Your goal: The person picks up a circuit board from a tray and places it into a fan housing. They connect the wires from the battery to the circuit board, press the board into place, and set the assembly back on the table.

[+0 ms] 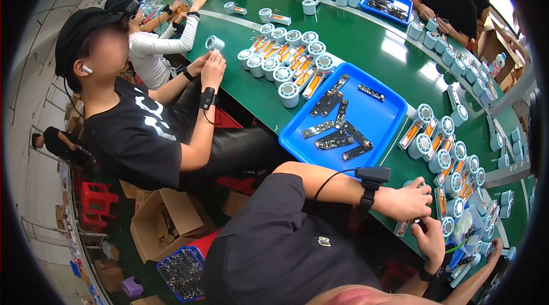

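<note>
Close to the bench's front edge, my left hand (405,201) curls over a light-blue housing (402,228), mostly hidden under the palm; its handle end sticks out below. Pressed up beside it is my right hand (431,241), its fingers closed around a small dark piece (421,223) whose kind I cannot make out. Just right of both hands lie rows of similar light-blue housings (440,161), with round heads and orange parts in their handles. Behind my left forearm sits a blue tray (394,120) holding several narrow black circuit boards (334,140).
Left of me, a co-worker (134,128) handles a light-blue round part (214,43). More housings (289,93) stand beyond the tray on the green bench (246,30). Another person's hand (495,250) reaches in at right. An open carton (171,219) and a board-filled blue crate (182,273) are below.
</note>
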The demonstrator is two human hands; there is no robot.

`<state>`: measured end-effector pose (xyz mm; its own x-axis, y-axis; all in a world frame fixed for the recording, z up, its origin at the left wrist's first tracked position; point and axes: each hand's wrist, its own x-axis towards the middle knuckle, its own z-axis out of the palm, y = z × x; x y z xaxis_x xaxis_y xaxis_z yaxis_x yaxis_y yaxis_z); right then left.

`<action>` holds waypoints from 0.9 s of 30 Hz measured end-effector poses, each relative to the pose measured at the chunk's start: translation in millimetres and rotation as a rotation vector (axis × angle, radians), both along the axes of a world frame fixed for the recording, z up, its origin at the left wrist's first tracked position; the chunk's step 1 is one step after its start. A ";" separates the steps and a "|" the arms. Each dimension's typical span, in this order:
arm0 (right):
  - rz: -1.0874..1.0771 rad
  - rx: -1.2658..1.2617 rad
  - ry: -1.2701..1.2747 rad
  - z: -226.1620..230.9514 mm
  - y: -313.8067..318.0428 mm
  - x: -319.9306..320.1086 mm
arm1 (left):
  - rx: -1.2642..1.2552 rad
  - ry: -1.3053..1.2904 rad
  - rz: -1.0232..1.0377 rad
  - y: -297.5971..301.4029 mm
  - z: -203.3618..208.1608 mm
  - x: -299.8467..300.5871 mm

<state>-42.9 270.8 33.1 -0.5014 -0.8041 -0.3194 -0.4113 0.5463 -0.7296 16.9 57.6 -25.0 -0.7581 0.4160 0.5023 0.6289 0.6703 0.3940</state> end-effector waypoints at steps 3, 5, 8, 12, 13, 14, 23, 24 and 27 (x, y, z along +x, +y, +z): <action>0.105 0.018 0.228 -4.7 9.9 3.1 | -0.015 -0.079 -0.019 7.7 -7.8 1.9; 0.070 -0.073 0.541 -12.1 7.7 5.9 | -0.040 -0.054 0.036 2.0 -5.9 1.1; -0.165 0.040 0.597 -35.6 2.0 5.7 | 0.033 -0.080 0.080 7.8 -10.0 -1.7; -0.301 0.074 0.588 -41.3 -3.5 17.0 | 0.197 -0.145 0.115 12.6 -6.1 0.7; -0.316 0.065 0.570 -40.5 -4.7 21.5 | 0.265 -0.172 0.116 13.2 -4.8 0.9; -0.328 0.068 0.572 -39.4 -7.2 24.5 | 0.264 -0.170 0.104 12.1 -5.7 0.3; -0.444 -0.367 0.308 -49.4 -19.9 50.3 | -0.203 0.014 0.173 1.6 11.8 10.0; -0.487 -0.346 0.319 -44.3 -22.5 51.2 | -0.194 0.041 0.213 -0.7 12.6 11.9; -0.490 -0.340 0.325 -39.8 -22.4 54.1 | -0.214 0.003 0.180 0.6 15.2 13.1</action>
